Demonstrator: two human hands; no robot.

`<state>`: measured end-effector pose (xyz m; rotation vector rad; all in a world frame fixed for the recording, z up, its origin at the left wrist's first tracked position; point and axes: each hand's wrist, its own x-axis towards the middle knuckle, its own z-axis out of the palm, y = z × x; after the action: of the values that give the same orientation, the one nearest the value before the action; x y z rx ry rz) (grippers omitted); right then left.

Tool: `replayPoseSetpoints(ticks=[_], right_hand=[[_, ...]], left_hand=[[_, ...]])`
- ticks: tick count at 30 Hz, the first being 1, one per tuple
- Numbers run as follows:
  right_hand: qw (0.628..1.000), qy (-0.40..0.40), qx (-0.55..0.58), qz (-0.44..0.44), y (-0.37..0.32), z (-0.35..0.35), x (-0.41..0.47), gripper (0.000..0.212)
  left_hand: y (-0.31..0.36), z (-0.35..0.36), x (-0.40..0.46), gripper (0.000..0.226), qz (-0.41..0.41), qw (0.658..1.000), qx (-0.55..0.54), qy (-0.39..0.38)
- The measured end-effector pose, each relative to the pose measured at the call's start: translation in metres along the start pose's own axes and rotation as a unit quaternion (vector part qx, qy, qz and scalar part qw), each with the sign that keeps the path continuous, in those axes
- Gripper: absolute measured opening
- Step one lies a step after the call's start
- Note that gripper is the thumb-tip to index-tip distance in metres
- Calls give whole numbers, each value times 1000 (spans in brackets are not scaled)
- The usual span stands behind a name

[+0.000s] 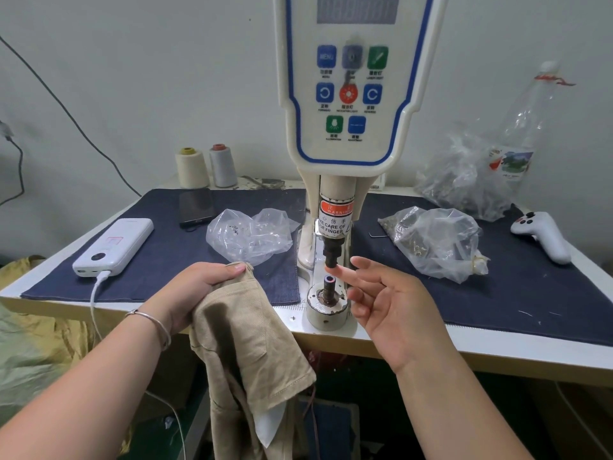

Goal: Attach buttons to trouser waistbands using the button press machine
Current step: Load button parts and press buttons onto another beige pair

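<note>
- The button press machine [345, 144] stands upright at the middle of the table [497, 351]; all positions below are given relative to it.
- Its control panel [348, 94] faces the viewer, with blue, green and red keys below a blank display.
- Below the panel, the black upper punch [332, 255] hangs directly above the lower die [329, 281], which rises from a round white base [326, 310]. Punch and die are apart.
- The left hand [195, 287] is just left of the base. Its fingers are curled round the waistband edge of the beige trousers [245, 346], gripping it; the fabric hangs down over the table's front edge, left of the die and not on it.
- A silver bangle [156, 322] sits on the left wrist.
- The right hand [388, 307] is just right of the die, palm turned toward the machine, fingers relaxed and spread. Its index fingertip touches the underside of the upper punch. Whether a button lies under that fingertip cannot be told.
- Left of the machine: a crumpled clear bag [252, 237], a dark phone [195, 207], a white power bank [114, 247] with a white cable plugged in, and two thread cones [205, 167] at the rear.
- Right of the machine: a clear bag of small metal parts [438, 244], a second bag [464, 177] behind it, a clear plastic bottle [527, 127], and a white handheld controller [540, 235].
- Dark blue denim mats [166, 260] cover the table on both sides of the machine.
</note>
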<state>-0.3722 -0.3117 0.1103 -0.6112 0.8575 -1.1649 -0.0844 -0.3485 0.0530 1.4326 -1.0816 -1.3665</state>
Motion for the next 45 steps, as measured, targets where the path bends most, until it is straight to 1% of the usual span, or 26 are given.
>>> replayPoseSetpoints(ticks=[2,3,4,5,6,8,9,11,12,13,14,15,17,18,19,21,22,23,25,28,34,38,41,45], right_hand=[[1000,6,-8,-7,2,1,-9,21],[999,24,-25,-27,6,2,-15,17],[996,47,-51,-64,12,4,-22,14],[987,67,-85,-115,21,7,-31,17],[975,70,-123,-174,30,14,-39,20],[939,18,-206,-274,49,35,-49,19],[916,-10,-258,-305,58,47,-47,16],[859,-39,-372,-350,66,73,-29,14],[832,-42,-419,-362,64,87,-15,14],[808,-43,-460,-366,61,100,2,15],[780,-38,-508,-365,59,115,20,19],[739,-25,-566,-365,54,123,39,24],[640,0,-681,-355,51,139,74,31],[601,10,-725,-336,50,144,88,33],[569,17,-760,-314,51,147,99,34],[510,20,-816,-272,55,150,117,36],[487,15,-835,-255,57,151,125,37],[475,6,-847,-240,59,151,131,37],[469,-17,-856,-220,62,152,140,36],[450,-36,-862,-232,66,155,151,36],[400,-12,-882,-249,72,162,169,33],[382,-2,-891,-246,78,161,176,33],[384,-1,-892,-238,82,160,179,34],[410,-18,-874,-262,83,163,179,29]], left_hand=[[-1,-1,0,44,2,1000,4,3],[0,-1,0,45,4,1000,5,5],[-1,-1,1,47,7,1000,5,4],[0,-1,0,50,7,1000,3,4],[0,0,-1,53,9,1000,3,6],[0,0,-2,57,16,1000,-1,8],[0,2,-4,50,19,1000,-5,4],[2,4,-7,23,33,999,-7,-8],[2,6,-7,23,45,999,-4,-17],[2,8,-9,27,55,998,1,-17],[2,7,-9,26,62,998,12,-13],[3,12,-11,22,63,998,19,-7],[0,10,-10,25,63,998,11,-2],[-1,8,-9,26,61,998,6,-4],[-2,7,-9,28,58,998,3,0],[-3,4,-8,39,57,998,-3,-3],[-3,4,-7,45,56,998,-2,-9],[-4,3,-6,48,55,998,-1,-13],[-6,1,-3,48,54,998,-3,-19],[-4,0,-5,52,49,998,-14,-22],[-4,1,-6,79,52,998,-25,-25],[-4,-1,-5,77,46,998,-23,-29],[-5,-1,-4,75,45,998,-24,-29],[-5,-2,-4,75,43,998,-29,-31]])
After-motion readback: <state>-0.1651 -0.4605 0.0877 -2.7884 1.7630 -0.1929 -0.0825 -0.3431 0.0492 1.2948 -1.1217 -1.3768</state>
